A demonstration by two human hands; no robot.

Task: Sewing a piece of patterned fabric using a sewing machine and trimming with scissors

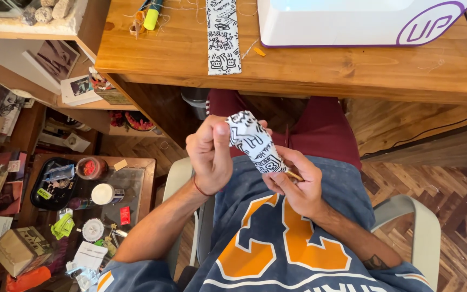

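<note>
We are gripping a small fabric piece (pixel 252 141), white with black doodle print, in both hands over our lap. Our left hand (pixel 209 156) is pinching its top end, thumb pressing on the cloth, other fingers curling behind it. Our right hand (pixel 297 184) is clasping the lower end between thumb and fingertips, with a thin wooden stick (pixel 295 176) poking out just past those fingers. A matching fabric strip (pixel 223 37) is lying on the wooden table (pixel 352 67), well beyond the fingers, beside a white machine (pixel 352 21).
</note>
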